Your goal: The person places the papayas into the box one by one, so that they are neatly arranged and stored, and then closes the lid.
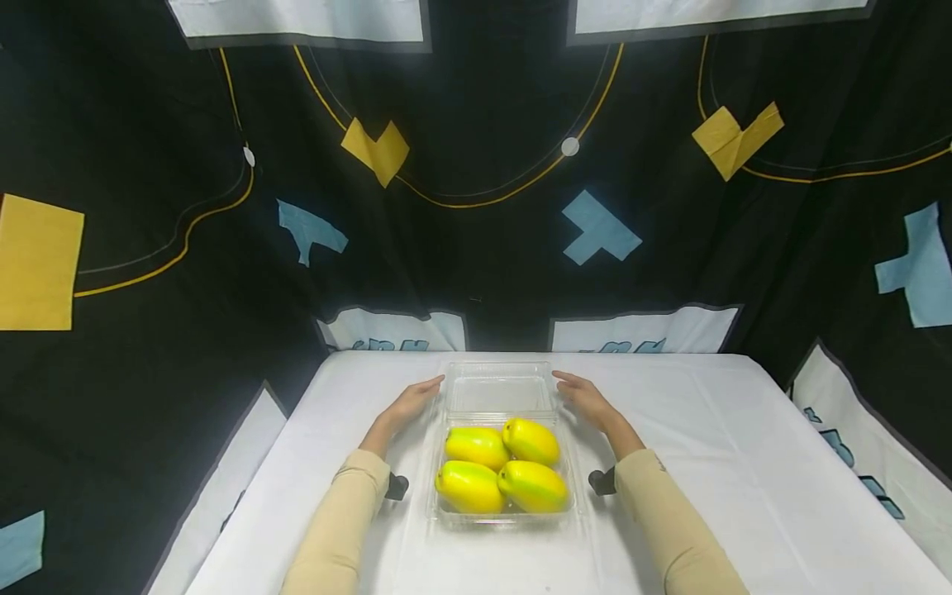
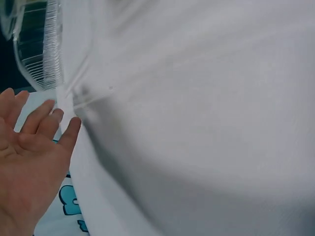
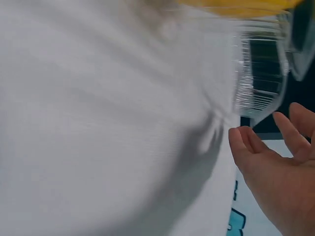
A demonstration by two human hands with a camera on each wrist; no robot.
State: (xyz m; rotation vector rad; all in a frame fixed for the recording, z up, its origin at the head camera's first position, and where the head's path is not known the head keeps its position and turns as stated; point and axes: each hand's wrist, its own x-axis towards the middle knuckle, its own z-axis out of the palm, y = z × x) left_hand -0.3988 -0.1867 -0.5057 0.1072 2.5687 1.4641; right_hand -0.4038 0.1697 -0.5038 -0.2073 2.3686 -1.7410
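A clear plastic clamshell box [image 1: 500, 519] lies on the table with its hinged lid [image 1: 500, 388] folded back on the far side. Several yellow mangoes [image 1: 533, 486], tinged green, fill its near half in two rows. My left hand [image 1: 413, 400] is just left of the lid, fingers extended toward its edge. On the other side, my right hand [image 1: 586, 400] reaches toward the lid's right edge with fingers loosely bent. Both wrist views show the ribbed box wall [image 2: 51, 44] beyond the fingertips, and neither hand grips anything. Whether any fingertip touches the plastic, I cannot tell.
A white cloth covers the table [image 1: 744, 496]. Behind it hangs a black curtain [image 1: 476, 264] with yellow and blue patches. Dark wrist-camera mounts [image 1: 397, 487] stick out from the inner side of both sleeves, near the box.
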